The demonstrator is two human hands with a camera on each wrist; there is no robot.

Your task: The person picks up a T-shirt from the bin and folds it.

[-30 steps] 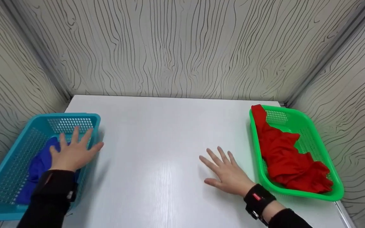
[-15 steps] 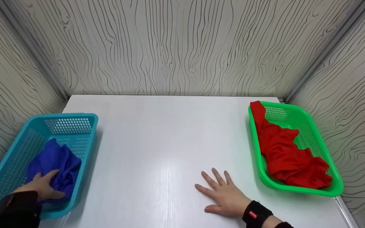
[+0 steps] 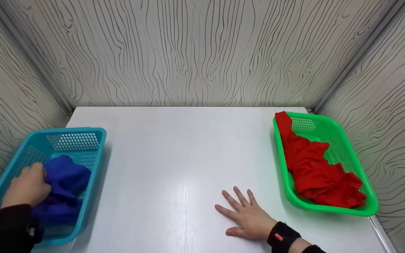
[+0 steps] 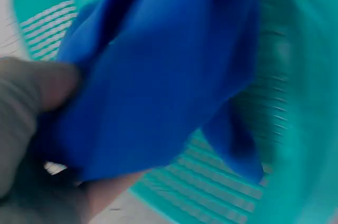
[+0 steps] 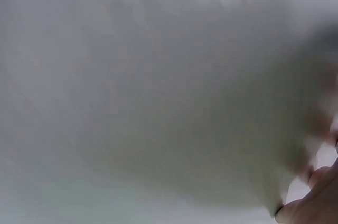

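In the head view my left hand (image 3: 28,186) is inside the blue plastic basket (image 3: 98,154) and grips a crumpled blue cloth (image 3: 65,174) by its left side. The left wrist view shows the thumb pressing on the blue cloth (image 4: 153,86), with part of the fingers behind it. Part of the cloth is lifted and the rest lies low in the basket. My right hand (image 3: 250,218) rests palm down on the white table (image 3: 174,151), its fingers spread and holding nothing. Only fingertips of the right hand (image 5: 311,197) show in the right wrist view, at the lower right.
A green basket (image 3: 287,182) stands at the table's right side with a red cloth (image 3: 315,172) in it. One end of that cloth hangs over the basket's far left rim. Patterned panels (image 3: 188,52) enclose the table at the back and both sides.
My left hand has gone down into the blue basket, taken hold of the blue cloth and raised part of it. The right hand has come down nearer me onto the table.
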